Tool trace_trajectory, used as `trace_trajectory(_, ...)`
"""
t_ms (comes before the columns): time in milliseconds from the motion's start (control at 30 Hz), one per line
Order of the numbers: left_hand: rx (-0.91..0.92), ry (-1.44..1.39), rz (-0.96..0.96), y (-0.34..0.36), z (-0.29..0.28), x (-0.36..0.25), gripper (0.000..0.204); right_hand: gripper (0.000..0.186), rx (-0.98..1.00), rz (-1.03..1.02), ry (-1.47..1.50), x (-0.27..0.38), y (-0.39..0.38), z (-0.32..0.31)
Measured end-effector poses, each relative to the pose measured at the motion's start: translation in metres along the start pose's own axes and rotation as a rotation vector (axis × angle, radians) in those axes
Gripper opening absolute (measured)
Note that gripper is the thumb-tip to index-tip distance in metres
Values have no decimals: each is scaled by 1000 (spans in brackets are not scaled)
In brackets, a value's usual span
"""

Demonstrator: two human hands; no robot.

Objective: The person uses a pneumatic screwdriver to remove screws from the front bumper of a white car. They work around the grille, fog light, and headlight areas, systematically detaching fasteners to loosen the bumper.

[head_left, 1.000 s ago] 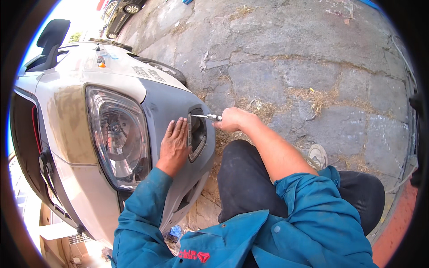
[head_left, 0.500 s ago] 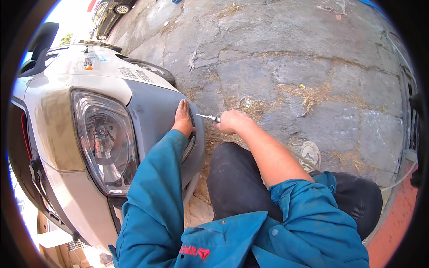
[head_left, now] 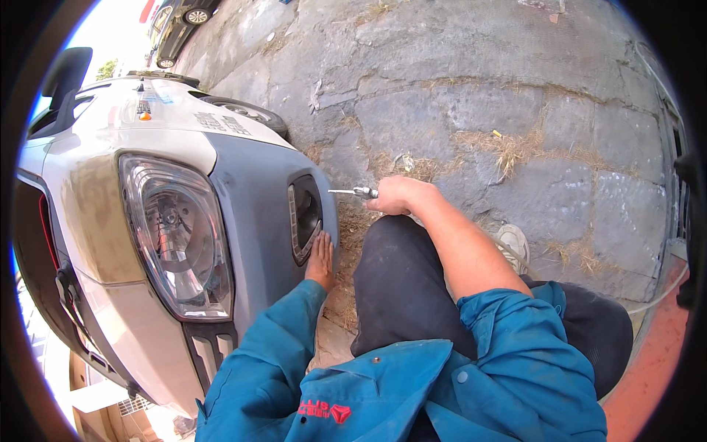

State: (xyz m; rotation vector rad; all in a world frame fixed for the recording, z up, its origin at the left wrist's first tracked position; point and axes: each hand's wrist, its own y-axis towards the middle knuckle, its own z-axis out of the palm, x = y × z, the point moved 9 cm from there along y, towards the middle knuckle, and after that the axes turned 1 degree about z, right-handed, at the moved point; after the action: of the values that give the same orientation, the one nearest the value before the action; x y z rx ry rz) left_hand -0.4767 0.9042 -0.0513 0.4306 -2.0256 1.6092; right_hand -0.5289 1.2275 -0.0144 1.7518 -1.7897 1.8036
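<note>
My left hand (head_left: 321,261) lies flat with its fingers stretched on the grey, matt bumper (head_left: 254,184) of a white vehicle. Its fingertips are at the lower edge of the dark fog lamp recess (head_left: 306,214). In my right hand (head_left: 401,195) is an air blow gun (head_left: 364,192), a metal tool with a thin nozzle. The nozzle points left at the recess, and a small gap parts its tip from the bumper. My fingers hide most of the gun's handle. A large clear headlight (head_left: 177,236) sits left of the grey area.
A pale hose (head_left: 658,300) runs in from the right, past my right arm. Cracked concrete ground (head_left: 442,59) with dry grass (head_left: 512,151) spreads beyond my knees. A front wheel (head_left: 247,112) and a dark parked car (head_left: 174,33) are farther off. A reddish edge (head_left: 648,353) lies at right.
My left hand has slid down the bumper toward me, uncovering the fog lamp recess. My right hand has shifted slightly right with the blow gun, whose nozzle now points more level.
</note>
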Motion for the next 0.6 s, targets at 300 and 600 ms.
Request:
trace_trajectory(300,-49,-136,68,23,5,21,124,61,-7,26,-147,-3,-10,0)
trace_trajectory(600,-164,-206,-205,87,-50,88,117,61,18,28,-119,-10,7,34)
